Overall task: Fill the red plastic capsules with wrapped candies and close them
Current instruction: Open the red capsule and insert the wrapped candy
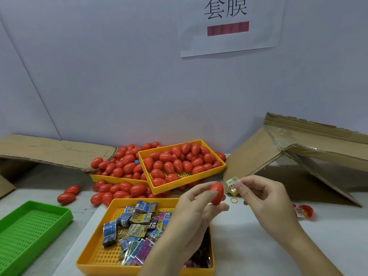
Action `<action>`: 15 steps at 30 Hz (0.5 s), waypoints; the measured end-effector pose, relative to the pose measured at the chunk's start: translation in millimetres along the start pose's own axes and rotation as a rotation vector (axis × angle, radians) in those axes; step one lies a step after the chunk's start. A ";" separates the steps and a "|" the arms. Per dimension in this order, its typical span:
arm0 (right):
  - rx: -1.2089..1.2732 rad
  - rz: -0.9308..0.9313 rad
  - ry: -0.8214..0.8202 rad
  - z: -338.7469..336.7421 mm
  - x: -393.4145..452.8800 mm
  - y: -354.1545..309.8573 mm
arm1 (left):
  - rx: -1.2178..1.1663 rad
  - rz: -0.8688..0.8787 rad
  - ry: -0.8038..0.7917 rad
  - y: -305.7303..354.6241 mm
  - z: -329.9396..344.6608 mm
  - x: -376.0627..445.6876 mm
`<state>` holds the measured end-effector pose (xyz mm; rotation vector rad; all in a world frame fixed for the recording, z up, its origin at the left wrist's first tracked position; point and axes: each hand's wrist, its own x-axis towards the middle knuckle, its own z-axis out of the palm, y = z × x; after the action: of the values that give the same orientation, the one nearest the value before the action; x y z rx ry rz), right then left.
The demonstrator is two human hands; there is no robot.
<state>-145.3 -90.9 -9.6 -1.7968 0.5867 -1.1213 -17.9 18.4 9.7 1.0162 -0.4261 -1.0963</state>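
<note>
1. Above the near yellow tray [93,253], both hands are up in the air over the counter [258,236], close together but not touching.
2. Left hand [196,208] has its fingers curled round a red capsule [217,193], thumb and fingertips pinching it. Looks closed, though I can't tell for sure.
3. Right hand [262,196] is pinching a small yellow wrapped candy [232,185] between thumb and fingertips, just beside the capsule, right of it.
4. That near tray is full of wrapped candies [137,222], blue, yellow and purple packs, all jumbled.
5. Further back, 2 more yellow trays: the right one [165,189] sits tilted, partly on top of the left one [111,179], and both are loaded with red capsules [171,166]. Loads more are spilled on the counter around them, plus 2 strays [68,195] off to the left.
6. Green tray [59,216] sits at the left edge of the counter.
7. Small yellow rubber band [234,200] lies on the counter, below the 2 hands.
8. Over on the right there's an open red capsule half [305,211] with something wrapped in it.
9. Flattened cardboard [298,148] leans against the wall on the right, more of it [49,150] on the left. A paper sign [229,26] is stuck on the wall.
</note>
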 end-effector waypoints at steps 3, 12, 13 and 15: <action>-0.003 0.011 0.009 -0.6 0.7 1.6 | 0.097 0.003 0.018 -1.0 -0.1 1.0; -0.026 -0.014 -0.044 -0.1 -0.6 1.2 | 0.237 0.042 0.028 -3.6 -0.1 1.3; -0.026 -0.019 -0.054 0.3 -1.1 1.2 | 0.238 0.044 0.022 -3.8 -0.2 1.2; -0.032 -0.021 -0.071 0.5 -1.5 1.8 | 0.238 0.053 0.012 -3.9 -1.1 1.4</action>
<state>-145.5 -90.5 -11.9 -1.8663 0.5470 -1.0627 -18.5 17.3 5.6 1.2128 -0.5804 -1.0079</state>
